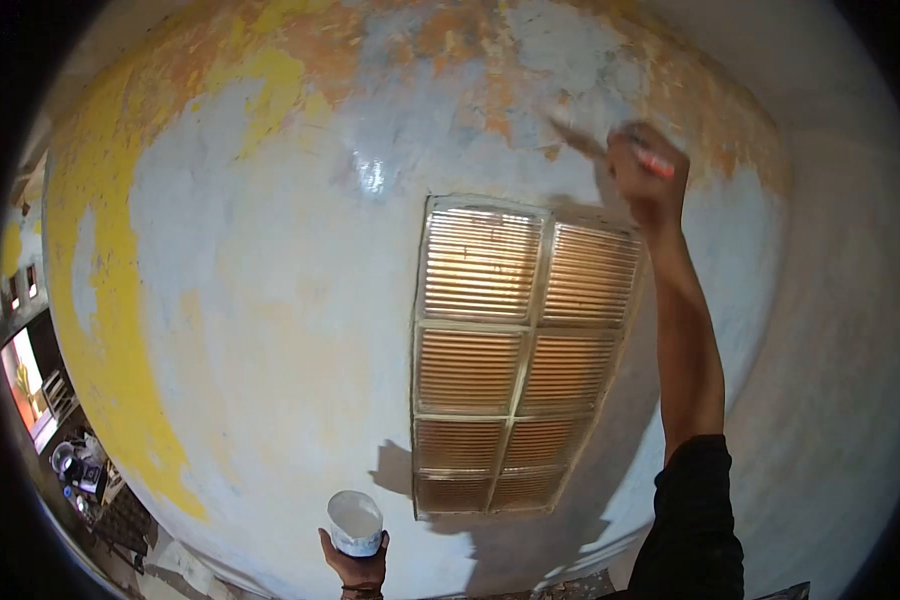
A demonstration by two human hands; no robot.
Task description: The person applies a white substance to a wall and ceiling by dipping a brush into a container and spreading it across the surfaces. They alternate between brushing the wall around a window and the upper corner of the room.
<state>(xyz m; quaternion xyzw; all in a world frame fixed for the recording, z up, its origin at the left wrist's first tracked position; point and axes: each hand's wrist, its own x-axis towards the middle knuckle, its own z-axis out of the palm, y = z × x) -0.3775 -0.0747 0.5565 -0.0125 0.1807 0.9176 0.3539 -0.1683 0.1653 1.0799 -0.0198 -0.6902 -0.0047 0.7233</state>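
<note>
Window in the wall has eight ribbed panes, two across and four down, with brownish light showing through the ribs. The right hand is raised above the window's upper right corner, its fingers curled closed around the handle of a tool. The tool is blurred; a red part shows at the hand, and a dark, narrow end points up and left, above the window's top edge. Whether that end touches the wall, I cannot tell. The bare right forearm runs down along the window's right side to a black sleeve, below and right of it.

Below and left of the window, the left hand holds a white cup from beneath, thumb on one side and fingers on the other. The cup is tilted, its mouth showing a pale inside. A small shadow falls beside the window's lower left corner, and a larger one spreads beneath it.

Above the window the wall is patchy orange and grey; left of it the surface is whitish. Farther left runs a band of yellow paint. Well beyond that, far left of the window, sits a cluster of clutter, too small to make out.
</note>
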